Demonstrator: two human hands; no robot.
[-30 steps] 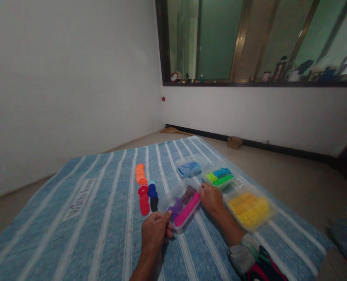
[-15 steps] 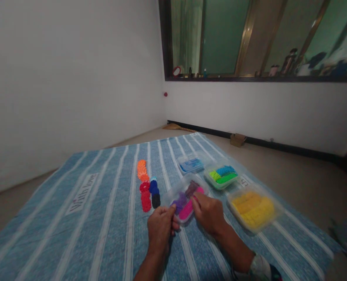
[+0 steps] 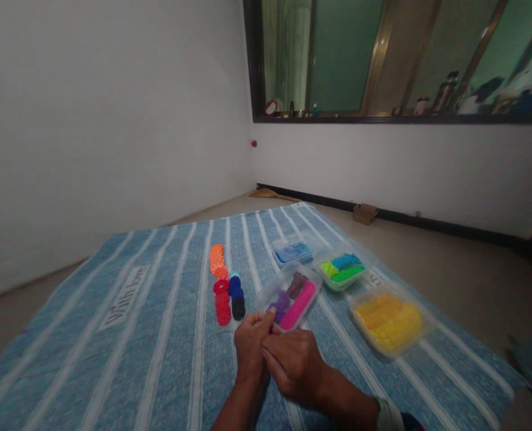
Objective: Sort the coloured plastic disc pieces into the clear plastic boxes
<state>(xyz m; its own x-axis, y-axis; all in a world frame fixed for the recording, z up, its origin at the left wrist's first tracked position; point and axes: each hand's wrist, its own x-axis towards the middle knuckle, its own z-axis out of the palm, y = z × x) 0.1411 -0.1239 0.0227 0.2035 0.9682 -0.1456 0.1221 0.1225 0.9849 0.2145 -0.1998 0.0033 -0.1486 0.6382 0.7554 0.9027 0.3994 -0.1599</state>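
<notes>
My left hand [image 3: 252, 342] is closed at the near left corner of a clear plastic container [image 3: 266, 294], its thumb by the purple pieces [image 3: 282, 304]. Against its fingers rests my right hand [image 3: 294, 360], also curled shut. Whatever either hand grips is hidden between them. Inside the container, brown pieces [image 3: 297, 285] lie behind the purple ones, and a bright pink row [image 3: 299, 305] runs along the right side. Left of my hands, rows of small orange [image 3: 218, 259], red [image 3: 223, 305] and dark blue [image 3: 236, 290] pieces lie on the striped cloth.
Three more clear containers stand to the right: one with blue pieces [image 3: 295, 252], one with green and blue pieces [image 3: 347, 272], one with yellow pieces [image 3: 392, 320]. Striped cloth [image 3: 167, 335] covers the surface. Beyond it, a cardboard box [image 3: 365, 214] and a broom [image 3: 270, 194] lie on the floor.
My right hand has left the pink row and come back, down and left, to meet my left hand. My left hand has shifted slightly right, and the pink row is now uncovered.
</notes>
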